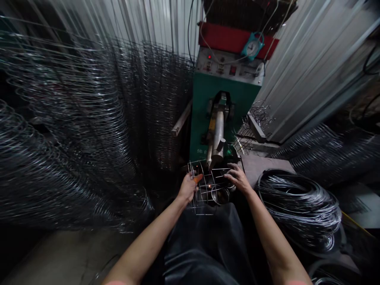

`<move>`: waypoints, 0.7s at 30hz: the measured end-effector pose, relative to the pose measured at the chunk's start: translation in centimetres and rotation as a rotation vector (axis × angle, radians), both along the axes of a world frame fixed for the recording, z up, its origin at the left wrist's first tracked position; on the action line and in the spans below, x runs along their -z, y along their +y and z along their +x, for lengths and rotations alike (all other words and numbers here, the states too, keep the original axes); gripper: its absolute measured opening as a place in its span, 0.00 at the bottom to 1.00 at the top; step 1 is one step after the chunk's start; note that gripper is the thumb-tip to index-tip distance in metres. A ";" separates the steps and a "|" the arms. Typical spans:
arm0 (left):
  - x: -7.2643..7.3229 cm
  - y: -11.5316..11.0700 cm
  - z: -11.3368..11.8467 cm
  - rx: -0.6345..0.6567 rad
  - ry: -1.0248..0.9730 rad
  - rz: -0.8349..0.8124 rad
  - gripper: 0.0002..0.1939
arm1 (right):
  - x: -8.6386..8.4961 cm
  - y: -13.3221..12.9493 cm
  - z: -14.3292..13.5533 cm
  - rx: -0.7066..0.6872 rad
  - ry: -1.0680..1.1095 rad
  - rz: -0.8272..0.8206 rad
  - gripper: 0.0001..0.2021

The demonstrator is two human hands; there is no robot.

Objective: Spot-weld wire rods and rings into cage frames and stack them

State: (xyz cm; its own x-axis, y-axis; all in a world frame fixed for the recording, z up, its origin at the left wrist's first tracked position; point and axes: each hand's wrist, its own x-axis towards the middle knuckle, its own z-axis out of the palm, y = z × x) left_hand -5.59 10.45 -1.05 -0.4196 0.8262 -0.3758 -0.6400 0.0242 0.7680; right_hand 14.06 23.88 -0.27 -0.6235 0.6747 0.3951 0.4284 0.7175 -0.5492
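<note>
My left hand (187,189) is closed around the left side of a small wire frame (205,186) made of thin, shiny crossed wires. An orange cover wraps its thumb. My right hand (237,179) has its fingertips bent at the right ends of thin wires (220,170) that reach toward the frame. The frame sits under the pointed tip of a metal arm (218,132) on a green spot welder (197,114). Small orange glints show among the wires. A round metal part (220,195) lies below, partly hidden.
Tall stacks of wire rings (103,107) fill the left side. At the right lies a big coil of wire (299,202), with more wire pieces (263,114) behind. A teal clock (252,46) hangs on the red panel (222,37) above the welder.
</note>
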 end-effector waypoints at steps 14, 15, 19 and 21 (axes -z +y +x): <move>-0.2 0.6 -0.1 -0.125 -0.028 0.034 0.28 | -0.6 -0.4 -2.6 0.010 -0.028 -0.073 0.15; -0.1 0.7 -0.2 -0.126 -0.037 0.038 0.28 | -0.7 -0.3 -2.7 0.010 -0.027 -0.080 0.15; -0.1 1.1 -0.5 -0.129 -0.055 0.058 0.27 | -0.7 0.2 -3.0 0.008 -0.023 -0.097 0.15; -0.1 1.3 -0.7 -0.127 -0.056 0.060 0.26 | -0.7 0.5 -3.1 0.013 -0.026 -0.101 0.15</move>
